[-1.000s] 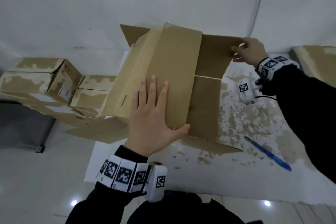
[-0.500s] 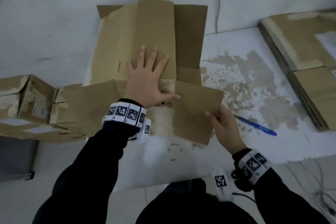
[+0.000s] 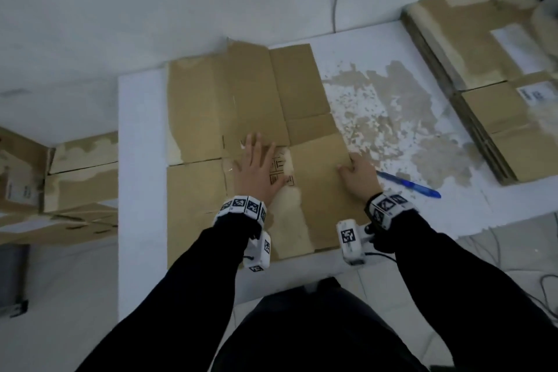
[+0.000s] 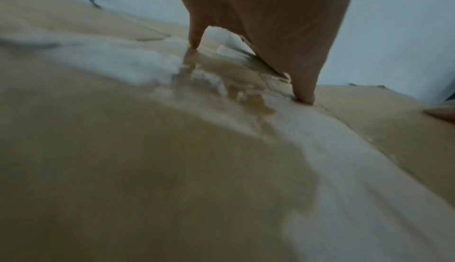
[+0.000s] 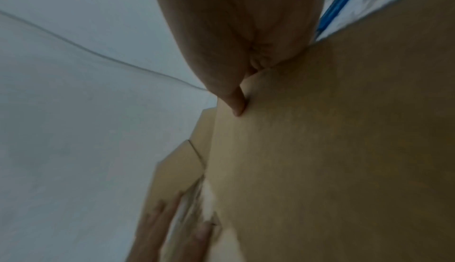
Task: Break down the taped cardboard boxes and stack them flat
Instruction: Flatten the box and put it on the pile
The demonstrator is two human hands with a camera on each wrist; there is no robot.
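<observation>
A brown cardboard box [image 3: 229,106] lies pressed flat on the white table [image 3: 139,160], its flaps spread out and torn pale patches near the middle. My left hand [image 3: 259,169] presses on its centre with straight, spread fingers; the left wrist view shows the fingertips [image 4: 305,95] touching the cardboard [image 4: 123,169]. My right hand [image 3: 357,174] grips the right edge of the near flap. Its thumb [image 5: 237,108] lies on top of the cardboard [image 5: 344,149], and the other fingers are hidden. The left hand [image 5: 172,233] also shows in the right wrist view.
A blue pen [image 3: 413,186] lies on the table just right of my right hand. A stack of flattened boxes [image 3: 498,100] sits at the right end. Taped-up boxes [image 3: 60,184] stand left of the table. A wall runs behind, and cables [image 3: 543,296] lie on the floor.
The box has gone from half standing to lying flat on the table. My right hand brought the near flap down and outward. My left hand stayed pressing on top.
</observation>
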